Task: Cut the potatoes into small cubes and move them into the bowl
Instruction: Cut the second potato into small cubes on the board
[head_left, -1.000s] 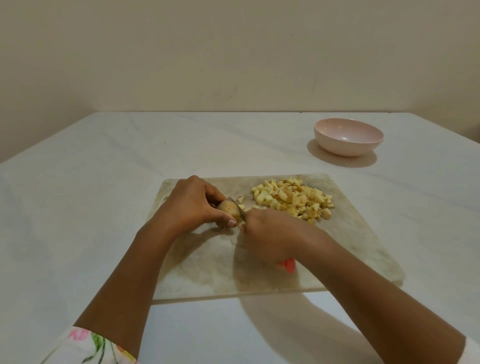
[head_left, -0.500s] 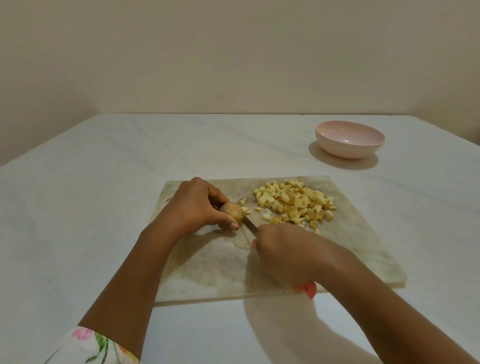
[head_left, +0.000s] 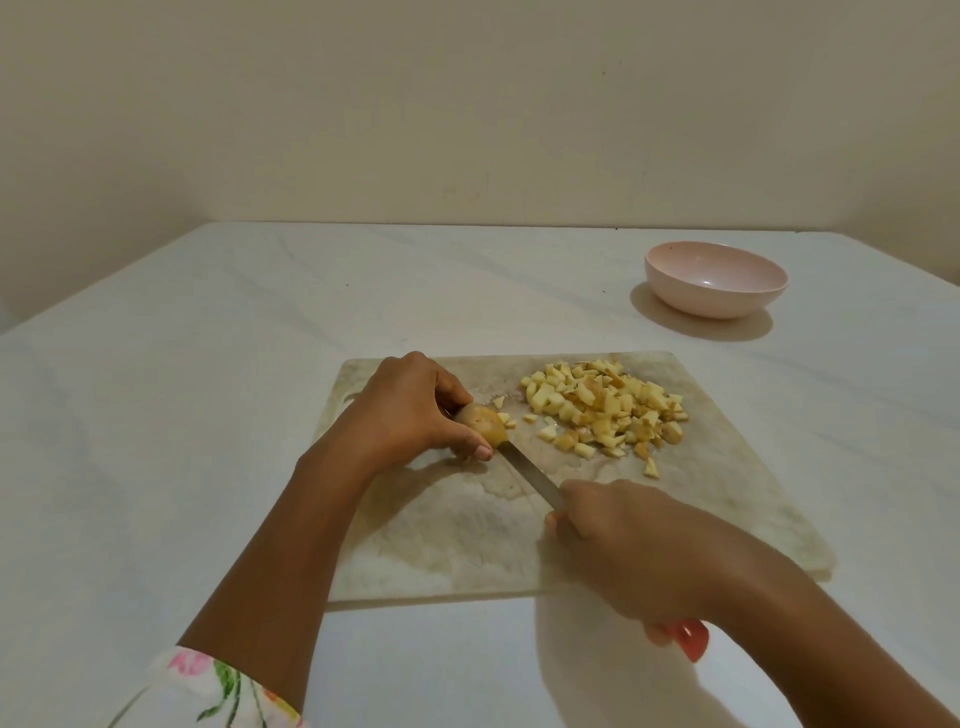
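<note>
Most of the potato piece (head_left: 485, 422) is covered by the left grip (head_left: 410, 410), and the tip of the knife (head_left: 530, 478) is hidden by it. The red handle (head_left: 688, 639) is largely enclosed by the right grip (head_left: 639, 556), and the floral sleeve (head_left: 208, 691) is cut off at the near edge.

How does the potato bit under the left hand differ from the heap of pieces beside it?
The potato piece is one rounded lump with brown skin showing; the heap of cubes is many small, mostly pale yellow bits. The piece is held by the left hand with the knife against it; the heap lies loose. Both sit on the cutting board.
</note>
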